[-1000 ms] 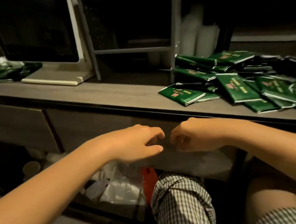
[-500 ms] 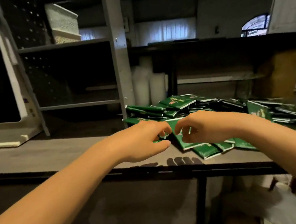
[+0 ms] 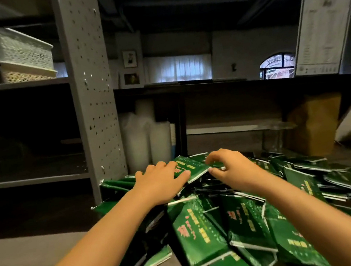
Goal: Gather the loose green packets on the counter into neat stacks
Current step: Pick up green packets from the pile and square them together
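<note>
A loose heap of green packets with red and yellow print lies spread over the grey counter, from the middle out to the right edge. Both my hands are on the top packet at the back of the heap. My left hand lies over its left part, fingers fairly straight and thumb along its near edge. My right hand has curled fingers over its right end, thumb underneath, pinching it.
A grey perforated shelf post rises just left of the heap, with dark shelves and mesh baskets beside it. White cup stacks stand behind the packets. A brown bag is at the back right.
The view has moved in close to the heap. Both hands have gone from hovering near its front to the top packet at the back, where the right hand now pinches it.
</note>
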